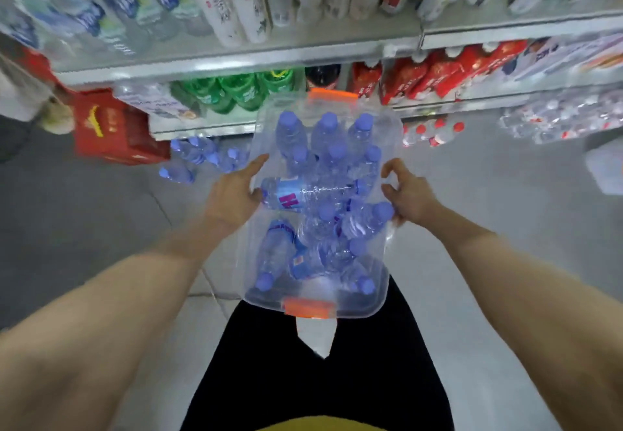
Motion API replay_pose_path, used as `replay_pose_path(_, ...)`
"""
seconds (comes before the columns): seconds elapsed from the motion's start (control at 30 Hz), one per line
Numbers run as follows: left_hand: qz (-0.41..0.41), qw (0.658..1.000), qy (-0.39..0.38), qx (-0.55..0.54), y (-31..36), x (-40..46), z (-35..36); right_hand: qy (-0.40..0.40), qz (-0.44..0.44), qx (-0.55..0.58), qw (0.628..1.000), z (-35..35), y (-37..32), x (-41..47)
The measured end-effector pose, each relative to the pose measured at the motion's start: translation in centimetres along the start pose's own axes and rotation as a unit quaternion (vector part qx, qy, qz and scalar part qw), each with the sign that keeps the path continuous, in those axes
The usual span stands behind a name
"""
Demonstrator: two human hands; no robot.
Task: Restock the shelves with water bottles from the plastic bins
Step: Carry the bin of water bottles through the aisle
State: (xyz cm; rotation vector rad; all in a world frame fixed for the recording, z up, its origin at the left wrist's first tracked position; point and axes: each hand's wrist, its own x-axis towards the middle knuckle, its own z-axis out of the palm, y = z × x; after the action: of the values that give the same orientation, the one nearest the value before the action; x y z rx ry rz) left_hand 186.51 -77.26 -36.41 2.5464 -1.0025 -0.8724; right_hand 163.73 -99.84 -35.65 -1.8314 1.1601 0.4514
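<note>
Above the aisle floor [101,228], before the shelves [236,56]: clear plastic bin [387,299] of purple-capped water bottles [323,194], likely heavy, walls flexible; left hand [232,194] flat, right hand [409,194] fingers curled on rim.

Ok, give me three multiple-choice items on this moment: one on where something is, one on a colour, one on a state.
1. Where is the clear plastic bin?
A. On the top shelf
B. Between the two hands, in front of the person
C. Behind the red carton

2. What colour are the caps of the water bottles in the bin?
A. Blue-purple
B. Green
C. White

3. How does the bin stand?
A. Lidded and shut
B. Open, loaded with bottles
C. Open and bare

Key: 1 B, the left hand is at its left wall and the right hand at its right wall. 2 A, every cap in the bin shows blue-purple. 3 B, no lid covers it and bottles lie and stand inside.
</note>
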Motion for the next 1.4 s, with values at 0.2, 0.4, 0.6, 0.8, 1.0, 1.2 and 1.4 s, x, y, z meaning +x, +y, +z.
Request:
replay_pose_path(0.2,0.076,0.992,-0.056,0.080,-1.2,7.0,-2.2,0.031,0.072,0.062,0.995,3.5,-0.5,1.7)
replay_pose_path(0.4,0.160,0.973,-0.122,0.112,-3.6,12.3,-1.7,0.090,0.160,0.064,0.981,8.8,-0.7,1.9)
replay_pose_path(0.6,0.306,0.917,-0.186,0.175,-7.4,17.3,1.0,0.166,0.247,0.157,0.942,19.5,-0.2,1.9)
replay_pose_path(0.8,0.368,0.867,-0.238,0.235,-11.8,21.6,7.0,0.191,0.288,0.246,0.906,30.0,2.2,5.1)
replay_pose_path(1.0,0.386,0.826,-0.288,0.292,-14.8,25.2,15.5,0.227,0.313,0.302,0.871,38.8,6.6,9.5)
replay_pose_path(1.2,0.406,0.819,-0.296,0.276,-16.3,29.1,24.5,0.247,0.341,0.321,0.848,43.8,12.0,14.9)
replay_pose_path(1.4,0.450,0.809,-0.250,0.285,-17.0,32.4,31.6,0.298,0.363,0.334,0.817,47.4,16.1,19.6)
